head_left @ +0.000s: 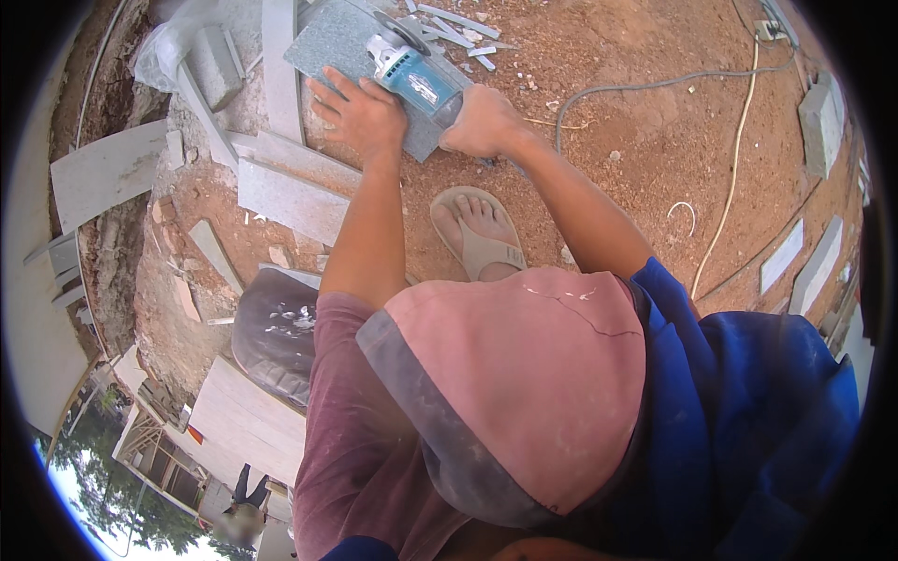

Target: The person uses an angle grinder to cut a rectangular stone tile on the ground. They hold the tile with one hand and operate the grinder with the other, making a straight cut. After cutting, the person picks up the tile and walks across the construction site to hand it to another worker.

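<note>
A teal angle grinder point(419, 82) with a disc lies over a grey stone tile point(320, 35) at the top middle, its disc end pointing away from me. My right hand point(484, 122) is closed around the grinder's rear body. My left hand point(363, 120) has its fingers spread on the tile's left part, just beside and below the grinder's head. Several narrow cut strips point(468, 26) lie to the right of the disc. Below my hands, on the reddish dirt, is my sandaled foot point(477, 229).
Pale slabs point(292, 201) and a plastic-wrapped block point(210, 65) lie left. A grey cord point(655, 79) and white cord point(734, 196) cross the dirt toward a socket point(769, 30). A concrete block point(818, 126) sits right. A person point(245, 500) is at lower left.
</note>
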Demonstrator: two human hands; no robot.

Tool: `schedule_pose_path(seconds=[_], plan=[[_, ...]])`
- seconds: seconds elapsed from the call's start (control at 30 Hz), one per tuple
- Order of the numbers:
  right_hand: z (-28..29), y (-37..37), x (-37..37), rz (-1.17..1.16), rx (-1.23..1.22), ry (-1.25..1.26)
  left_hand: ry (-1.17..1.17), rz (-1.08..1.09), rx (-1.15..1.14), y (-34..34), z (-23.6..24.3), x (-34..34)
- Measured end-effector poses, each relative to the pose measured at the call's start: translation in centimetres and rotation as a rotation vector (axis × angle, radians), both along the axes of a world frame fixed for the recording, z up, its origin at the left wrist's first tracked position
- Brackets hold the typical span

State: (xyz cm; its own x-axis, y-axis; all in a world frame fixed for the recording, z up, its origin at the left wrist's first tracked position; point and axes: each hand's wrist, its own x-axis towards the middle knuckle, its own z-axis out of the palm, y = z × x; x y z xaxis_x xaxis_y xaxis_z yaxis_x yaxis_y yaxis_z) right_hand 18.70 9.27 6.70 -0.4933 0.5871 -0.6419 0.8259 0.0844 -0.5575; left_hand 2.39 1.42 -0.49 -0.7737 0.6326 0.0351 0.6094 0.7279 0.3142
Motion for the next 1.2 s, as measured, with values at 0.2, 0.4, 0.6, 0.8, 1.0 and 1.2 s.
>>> schedule_pose_path(seconds=[0.2, 0.4, 0.6, 0.8, 1.0, 1.2], plan=[[0.2, 0.0, 0.1, 0.0, -0.002, -0.006, -0.014, 0.001, 0.009, 0.0, 0.0, -0.1], [0.1, -0.2, 0.6, -0.013, 0.005, 0.015, -0.02, 0.004, 0.006, 0.0, 0.0, 0.0], [1.0, -0.5, 1.0, -0.009, 0.001, -0.008, -0.012, 0.001, -0.008, 0.0, -0.1, 0.0], [1.0, -0.4, 1.0, 0.0, -0.023, 0.003, -0.01, -0.002, -0.009, 0.1, 0.0, 0.0], [1.0, -0.3, 0.9, 0.006, -0.021, -0.004, -0.004, -0.004, -0.008, 0.0, -0.1, 0.0], [1.2, -0.4, 1.2, -0.008, -0.012, -0.009, -0.009, -0.005, 0.003, 0.0, -0.2, 0.0]])
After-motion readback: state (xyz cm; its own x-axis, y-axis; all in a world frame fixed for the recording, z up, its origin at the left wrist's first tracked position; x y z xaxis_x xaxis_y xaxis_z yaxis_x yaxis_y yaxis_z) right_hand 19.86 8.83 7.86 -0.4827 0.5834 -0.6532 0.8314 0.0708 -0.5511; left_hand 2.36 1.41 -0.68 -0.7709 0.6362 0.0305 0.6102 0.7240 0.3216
